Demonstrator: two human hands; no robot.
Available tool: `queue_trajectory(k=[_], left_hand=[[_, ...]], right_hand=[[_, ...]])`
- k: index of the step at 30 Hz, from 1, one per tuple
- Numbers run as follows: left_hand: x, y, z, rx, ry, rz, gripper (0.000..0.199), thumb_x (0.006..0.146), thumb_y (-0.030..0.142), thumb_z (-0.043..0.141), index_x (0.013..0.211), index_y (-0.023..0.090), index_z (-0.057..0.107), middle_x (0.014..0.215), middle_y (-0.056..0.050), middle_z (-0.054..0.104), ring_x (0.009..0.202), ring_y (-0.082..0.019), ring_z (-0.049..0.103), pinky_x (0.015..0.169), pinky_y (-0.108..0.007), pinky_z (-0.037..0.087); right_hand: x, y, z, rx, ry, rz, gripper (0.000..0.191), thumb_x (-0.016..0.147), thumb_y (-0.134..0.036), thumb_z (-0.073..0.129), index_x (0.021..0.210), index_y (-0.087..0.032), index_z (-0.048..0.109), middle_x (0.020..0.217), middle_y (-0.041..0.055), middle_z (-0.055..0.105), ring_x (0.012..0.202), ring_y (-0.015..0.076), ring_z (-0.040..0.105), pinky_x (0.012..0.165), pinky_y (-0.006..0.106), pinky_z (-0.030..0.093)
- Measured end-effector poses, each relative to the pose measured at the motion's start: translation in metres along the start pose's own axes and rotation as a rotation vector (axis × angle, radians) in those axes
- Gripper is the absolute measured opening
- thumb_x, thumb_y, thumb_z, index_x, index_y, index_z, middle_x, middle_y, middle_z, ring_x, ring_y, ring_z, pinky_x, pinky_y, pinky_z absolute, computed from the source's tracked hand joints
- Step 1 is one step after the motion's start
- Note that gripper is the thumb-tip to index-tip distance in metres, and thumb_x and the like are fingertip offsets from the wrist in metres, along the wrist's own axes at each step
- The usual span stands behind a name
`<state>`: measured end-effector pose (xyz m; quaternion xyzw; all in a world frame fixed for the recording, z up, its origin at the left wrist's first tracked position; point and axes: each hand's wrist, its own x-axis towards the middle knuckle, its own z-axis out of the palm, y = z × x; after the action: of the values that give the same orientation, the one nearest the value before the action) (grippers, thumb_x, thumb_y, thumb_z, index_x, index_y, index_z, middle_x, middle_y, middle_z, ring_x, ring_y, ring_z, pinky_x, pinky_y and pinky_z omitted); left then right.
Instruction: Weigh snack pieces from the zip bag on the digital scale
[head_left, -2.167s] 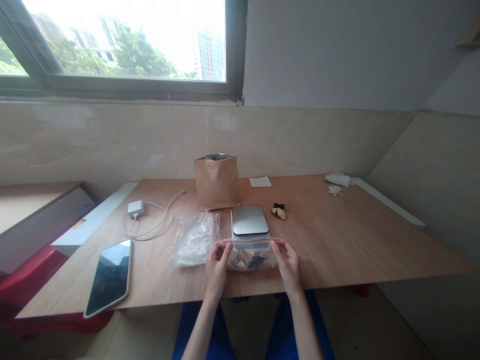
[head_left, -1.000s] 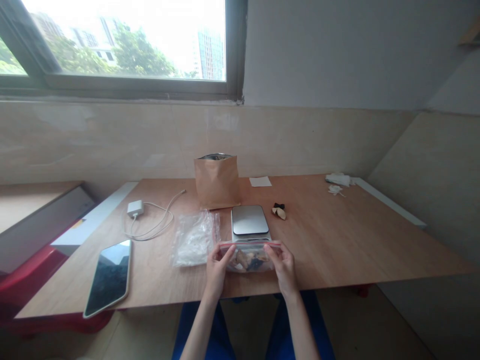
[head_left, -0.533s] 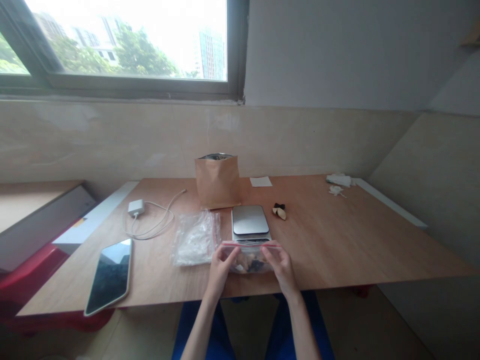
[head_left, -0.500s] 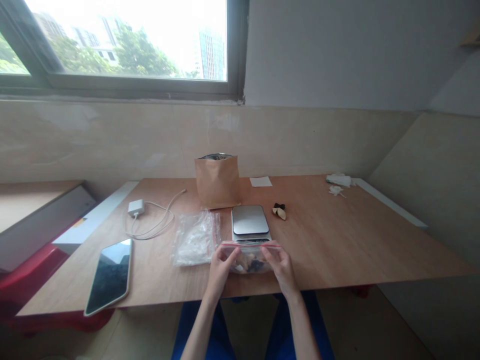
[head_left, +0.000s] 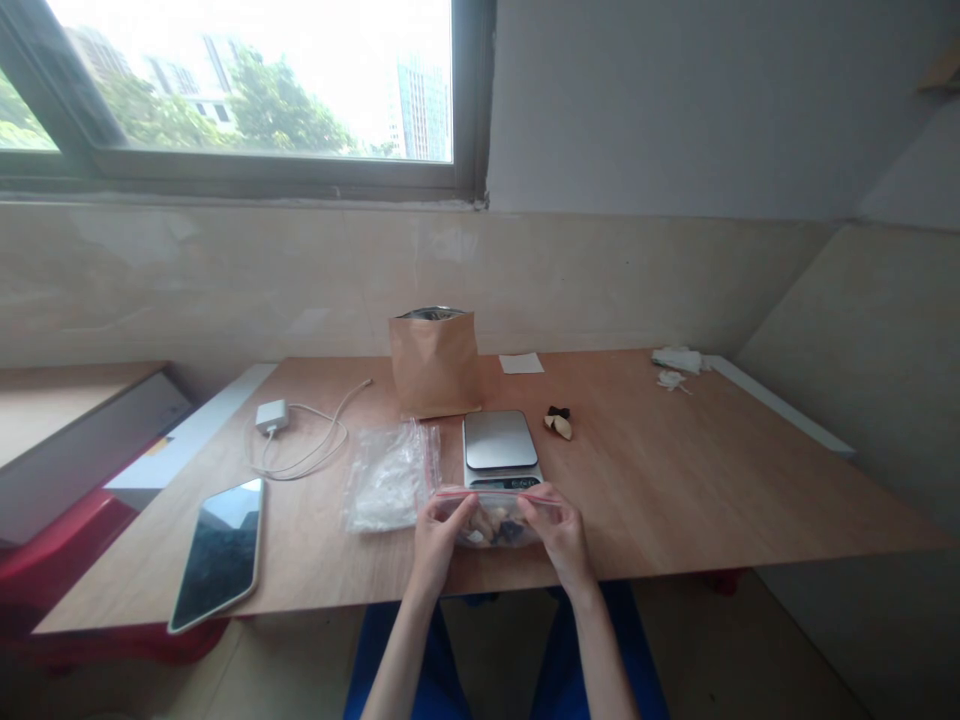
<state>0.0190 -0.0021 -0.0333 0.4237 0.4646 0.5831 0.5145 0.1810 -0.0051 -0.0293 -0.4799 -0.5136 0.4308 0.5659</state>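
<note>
Your left hand point(head_left: 439, 525) and right hand point(head_left: 559, 525) pinch the red strip point(head_left: 495, 493) of the clear bag point(head_left: 498, 502), on your side of the scale point(head_left: 501, 440). They sit closer together than two seconds ago, and the dark display point(head_left: 504, 483) now shows past the strip; your grip seems to have worked toward its middle. Across the wood-grained surface point(head_left: 675, 470), left to right: a flat, glossy phone point(head_left: 219, 555), crinkled spare plastic point(head_left: 390, 480), a matt brown pouch point(head_left: 435, 365) with a silvery mouth, your bag's pale and dark lumps point(head_left: 487, 523), the scale's smooth, rounded-square plate, curled bits point(head_left: 558, 425).
</note>
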Motion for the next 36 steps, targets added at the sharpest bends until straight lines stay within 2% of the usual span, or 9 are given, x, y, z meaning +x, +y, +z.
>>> queue_trajectory(k=[4, 8, 12, 15, 19, 22, 32, 36], left_hand=[[-0.001, 0.000, 0.000, -0.016, -0.002, -0.010, 0.026, 0.071, 0.036, 0.065, 0.076, 0.010, 0.065, 0.068, -0.006, 0.067, 0.066, -0.017, 0.063, 0.065, -0.026, 0.050], [0.001, -0.002, -0.001, -0.018, 0.020, 0.004, 0.027, 0.070, 0.037, 0.066, 0.079, 0.011, 0.066, 0.073, -0.006, 0.068, 0.071, -0.017, 0.063, 0.068, -0.026, 0.050], [0.003, -0.006, -0.003, -0.014, -0.026, -0.018, 0.031, 0.070, 0.039, 0.066, 0.084, 0.011, 0.067, 0.076, -0.006, 0.068, 0.070, -0.016, 0.063, 0.061, -0.024, 0.050], [0.003, -0.005, -0.003, -0.001, -0.082, -0.024, 0.029, 0.069, 0.037, 0.067, 0.085, 0.013, 0.067, 0.081, -0.006, 0.068, 0.072, -0.016, 0.063, 0.062, -0.023, 0.050], [0.001, 0.001, 0.000, 0.020, -0.160, -0.014, 0.025, 0.070, 0.037, 0.065, 0.079, 0.013, 0.067, 0.067, -0.004, 0.066, 0.061, -0.015, 0.062, 0.058, -0.024, 0.049], [0.000, 0.004, 0.001, 0.022, -0.167, 0.007, 0.024, 0.072, 0.037, 0.064, 0.077, 0.013, 0.066, 0.063, -0.003, 0.065, 0.058, -0.014, 0.060, 0.056, -0.024, 0.048], [0.000, 0.001, 0.000, 0.028, -0.106, 0.005, 0.026, 0.072, 0.038, 0.063, 0.077, 0.013, 0.064, 0.063, -0.003, 0.064, 0.059, -0.015, 0.059, 0.059, -0.024, 0.048], [0.000, -0.002, -0.001, 0.023, -0.100, -0.004, 0.026, 0.073, 0.038, 0.063, 0.079, 0.013, 0.064, 0.063, -0.003, 0.063, 0.059, -0.015, 0.059, 0.060, -0.025, 0.049]], right_hand=[[-0.001, -0.003, 0.003, 0.004, 0.014, 0.001, 0.019, 0.073, -0.036, 0.065, 0.068, -0.018, 0.059, 0.063, -0.0016, 0.057, 0.062, 0.0129, 0.055, 0.059, 0.022, 0.046], [0.000, -0.002, 0.005, 0.040, 0.003, 0.025, 0.020, 0.072, -0.037, 0.065, 0.073, -0.018, 0.062, 0.068, 0.0001, 0.061, 0.065, 0.0147, 0.059, 0.061, 0.023, 0.048], [0.000, 0.000, 0.004, 0.052, 0.001, 0.060, 0.021, 0.071, -0.037, 0.067, 0.079, -0.018, 0.064, 0.075, 0.0020, 0.064, 0.068, 0.0163, 0.061, 0.063, 0.025, 0.050], [0.000, 0.000, 0.003, 0.051, -0.015, 0.051, 0.022, 0.071, -0.037, 0.067, 0.082, -0.018, 0.067, 0.080, 0.0031, 0.066, 0.072, 0.0171, 0.062, 0.065, 0.026, 0.051], [0.000, -0.004, 0.003, 0.038, -0.097, 0.037, 0.019, 0.072, -0.036, 0.066, 0.081, -0.019, 0.067, 0.080, 0.0024, 0.067, 0.076, 0.0173, 0.063, 0.068, 0.026, 0.051], [0.000, -0.008, 0.005, 0.024, -0.136, 0.027, 0.018, 0.074, -0.036, 0.064, 0.077, -0.018, 0.067, 0.075, 0.0023, 0.066, 0.074, 0.0176, 0.062, 0.066, 0.026, 0.051], [-0.001, -0.001, 0.017, -0.009, -0.022, -0.001, 0.019, 0.072, -0.036, 0.065, 0.067, -0.018, 0.061, 0.062, 0.0000, 0.062, 0.059, 0.0148, 0.060, 0.057, 0.024, 0.049], [-0.001, -0.001, 0.021, -0.019, 0.005, -0.012, 0.018, 0.073, -0.035, 0.064, 0.069, -0.017, 0.063, 0.066, 0.0014, 0.064, 0.063, 0.0157, 0.061, 0.061, 0.024, 0.050]])
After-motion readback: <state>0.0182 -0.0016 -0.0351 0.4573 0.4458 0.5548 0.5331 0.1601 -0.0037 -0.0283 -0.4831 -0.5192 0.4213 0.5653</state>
